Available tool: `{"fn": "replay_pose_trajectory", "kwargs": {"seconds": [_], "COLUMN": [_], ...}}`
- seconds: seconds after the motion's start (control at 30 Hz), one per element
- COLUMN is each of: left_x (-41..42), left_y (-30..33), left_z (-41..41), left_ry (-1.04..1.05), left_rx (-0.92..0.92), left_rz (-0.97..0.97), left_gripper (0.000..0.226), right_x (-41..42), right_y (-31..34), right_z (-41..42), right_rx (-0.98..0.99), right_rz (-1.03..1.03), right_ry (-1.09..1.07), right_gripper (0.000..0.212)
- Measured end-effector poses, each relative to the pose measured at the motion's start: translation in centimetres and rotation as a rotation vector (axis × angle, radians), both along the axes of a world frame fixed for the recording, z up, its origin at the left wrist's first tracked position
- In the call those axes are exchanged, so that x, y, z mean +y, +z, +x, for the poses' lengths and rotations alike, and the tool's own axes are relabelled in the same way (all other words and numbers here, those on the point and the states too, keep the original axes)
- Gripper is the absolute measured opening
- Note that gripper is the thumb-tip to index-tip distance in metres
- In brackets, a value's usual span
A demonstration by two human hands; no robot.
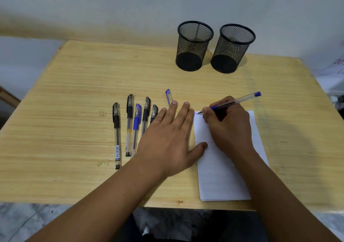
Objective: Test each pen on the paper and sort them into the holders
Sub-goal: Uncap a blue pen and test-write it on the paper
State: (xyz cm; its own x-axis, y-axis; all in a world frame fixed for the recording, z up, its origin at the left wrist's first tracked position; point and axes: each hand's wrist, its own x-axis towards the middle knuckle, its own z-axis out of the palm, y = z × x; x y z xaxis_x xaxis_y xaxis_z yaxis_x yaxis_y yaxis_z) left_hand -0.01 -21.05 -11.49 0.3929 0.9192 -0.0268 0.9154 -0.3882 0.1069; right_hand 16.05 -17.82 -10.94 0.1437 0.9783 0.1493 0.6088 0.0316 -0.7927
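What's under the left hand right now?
The left hand lies flat over the table, its thumb on the paper. It hides the lower parts of two capped pens.

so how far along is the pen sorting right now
Nothing is sorted yet: both mesh holders look empty. In hand: the right hand writes with an uncapped blue pen on the paper, which the left hand steadies; its cap lies nearby. Left: five capped pens wait on the table.

Pale wood table (74, 92) against off-white wall (111, 3); grey mottled floor (22, 221).
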Motion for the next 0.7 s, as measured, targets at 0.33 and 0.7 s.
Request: {"fn": "replay_pose_trajectory", "kwargs": {"seconds": [0.33,0.7], "left_x": [0.03,0.04], "left_y": [-0.13,-0.19], "left_z": [-0.03,-0.02], "left_ry": [0.002,0.003], "left_rx": [-0.001,-0.003], "left_rz": [0.005,0.005], "left_gripper": [0.087,0.087], "right_x": [-0.05,-0.01], "right_y": [0.02,0.14], "right_z": [-0.29,0.0], "right_rx": [-0.007,0.011], "right_rz": [-0.005,-0.012], "right_ry": [-0.023,-0.016], "right_gripper": [0.011,0.012]}}
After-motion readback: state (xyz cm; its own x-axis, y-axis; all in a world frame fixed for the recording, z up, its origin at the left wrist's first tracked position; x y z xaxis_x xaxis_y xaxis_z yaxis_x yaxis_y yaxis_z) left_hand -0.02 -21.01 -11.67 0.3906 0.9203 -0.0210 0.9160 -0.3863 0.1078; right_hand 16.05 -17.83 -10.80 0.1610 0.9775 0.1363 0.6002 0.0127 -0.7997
